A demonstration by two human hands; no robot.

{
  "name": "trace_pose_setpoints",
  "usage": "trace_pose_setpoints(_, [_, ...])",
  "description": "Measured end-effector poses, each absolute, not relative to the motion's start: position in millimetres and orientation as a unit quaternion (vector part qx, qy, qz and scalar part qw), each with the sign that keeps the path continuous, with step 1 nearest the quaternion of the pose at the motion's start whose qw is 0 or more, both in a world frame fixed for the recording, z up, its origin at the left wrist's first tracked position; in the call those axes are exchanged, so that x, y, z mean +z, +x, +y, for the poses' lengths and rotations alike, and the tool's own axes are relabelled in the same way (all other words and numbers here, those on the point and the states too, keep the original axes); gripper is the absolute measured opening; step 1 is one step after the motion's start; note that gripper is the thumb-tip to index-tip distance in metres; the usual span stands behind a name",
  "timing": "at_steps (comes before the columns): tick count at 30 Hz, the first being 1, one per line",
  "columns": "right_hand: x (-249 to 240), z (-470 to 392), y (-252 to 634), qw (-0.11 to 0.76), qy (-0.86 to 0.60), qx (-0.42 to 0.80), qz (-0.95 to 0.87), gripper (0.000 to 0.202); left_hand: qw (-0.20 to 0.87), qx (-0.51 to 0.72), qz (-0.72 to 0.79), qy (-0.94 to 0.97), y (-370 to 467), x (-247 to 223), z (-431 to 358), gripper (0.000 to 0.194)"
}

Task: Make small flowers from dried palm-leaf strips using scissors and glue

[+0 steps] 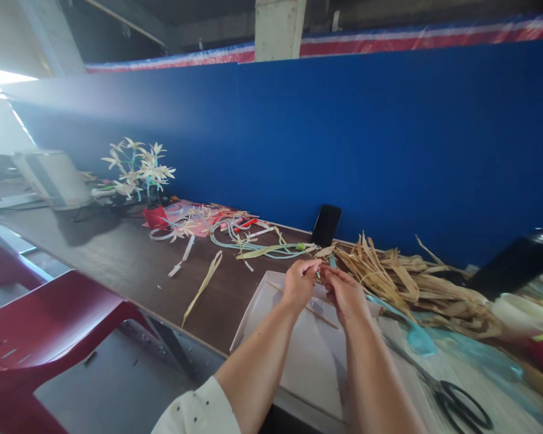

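Note:
My left hand [301, 282] and my right hand [342, 290] meet above a white tray-like board [294, 374], fingers closed in a pinch. Between the fingertips is something small and pale; its kind is too small to make out. Under my hands a thin stick [321, 316] lies across the board. To the right of my right hand spreads a heap of dried husk strips [411, 283]. Black-handled scissors [457, 401] rest at the lower right. A long pale husk strip [203, 286] lies on the table to the left.
Along the brown table [131, 259] stand a red pot [156, 217] with white husk flowers [140, 166], coiled light-blue cord [226, 241], and a propped phone [326, 224]. A white bowl [525, 313] sits at right. Red chairs [58, 319] border the left. A blue partition [389, 138] rises behind.

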State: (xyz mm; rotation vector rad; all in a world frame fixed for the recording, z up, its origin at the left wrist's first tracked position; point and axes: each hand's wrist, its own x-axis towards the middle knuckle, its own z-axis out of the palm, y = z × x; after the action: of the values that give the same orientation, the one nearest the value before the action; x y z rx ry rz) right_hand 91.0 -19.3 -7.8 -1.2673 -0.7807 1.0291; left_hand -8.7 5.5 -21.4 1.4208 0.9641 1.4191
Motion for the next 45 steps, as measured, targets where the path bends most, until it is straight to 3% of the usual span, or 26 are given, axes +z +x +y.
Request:
trace_pose_setpoints(10, [-7.1, -21.9, 90.2, 0.613, -0.536, 0.446, -0.371, 0.043, 0.392, 0.587, 0.396, 0.587, -7.9, -23.5, 5.4, 0.024])
trace_pose_setpoints(20, [-9.1, -18.5, 89.2, 0.636, -0.531, 0.442, -0.345, 0.037, 0.414, 0.574, 0.397, 0.584, -4.4, -23.1, 4.4, 0.025])
trace_pose_setpoints(27, [-4.6, -20.1, 92.8, 0.672, -0.416, 0.548, -0.274, 0.026, 0.487, 0.537, 0.377, 0.576, -4.6, -14.5, -1.9, 0.028])
trace_pose_setpoints(33, [-2.4, -21.1, 93.8, 0.665, -0.378, 0.586, -0.267, 0.026, 0.500, 0.537, 0.363, 0.575, -6.1, -12.1, -4.0, 0.028])
trace_pose_setpoints(39, [0.7, -24.6, 91.5, 0.677, -0.420, 0.542, -0.267, 0.027, 0.511, 0.554, 0.359, 0.550, -4.9, -14.4, -0.9, 0.030])
trace_pose_setpoints(45, [-1.4, -22.1, 96.2, 0.683, -0.415, 0.550, -0.243, 0.038, 0.515, 0.560, 0.357, 0.542, -4.3, -14.3, -0.7, 0.032])
